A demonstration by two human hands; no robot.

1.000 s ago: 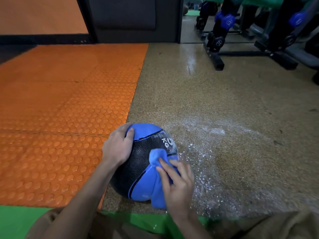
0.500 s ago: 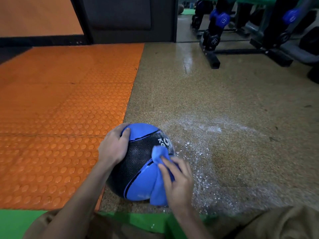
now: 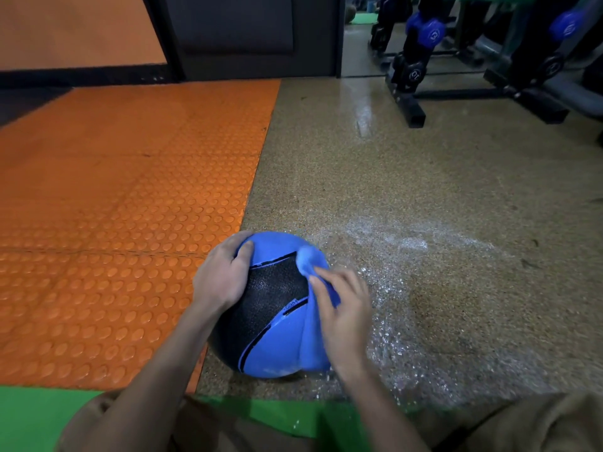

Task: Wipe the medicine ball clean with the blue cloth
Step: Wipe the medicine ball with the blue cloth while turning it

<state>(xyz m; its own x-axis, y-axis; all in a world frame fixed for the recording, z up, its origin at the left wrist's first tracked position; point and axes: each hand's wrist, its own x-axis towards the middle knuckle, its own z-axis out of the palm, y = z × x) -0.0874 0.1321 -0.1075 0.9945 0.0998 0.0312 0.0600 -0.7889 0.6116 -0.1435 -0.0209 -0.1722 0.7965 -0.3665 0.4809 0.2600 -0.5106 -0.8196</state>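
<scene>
Head view, the only one we have:

- Medicine ball [image 3: 270, 308] sits on the speckled floor [image 3: 408, 177], right at the edge of the orange studded mat [image 3: 130, 190], just past the green mat [image 3: 32, 415] at our knees.
- Left hand [image 3: 222, 278] grips the ball's upper-left shoulder. Its fingers curl over the far side and the thumb is on the blue top panel. We read this as the anchor hand.
- Right hand [image 3: 342, 311] is on the ball's right flank, fingers fairly straight and spread, pressing the blue cloth [image 3: 313, 344] onto the surface. The hand is motion-blurred, so we can't rule out a light pinch.
- The cloth's long axis runs top to bottom down the right flank, with a bunched end near the crown.
- Key relation: the bare black panel lies between our hands, to the left of the cloth hand. We judge the next stroke should sweep leftward across it, or the left hand should roll the ball.
- White specks [image 3: 391, 243] are on the floor to the right of the ball.
</scene>
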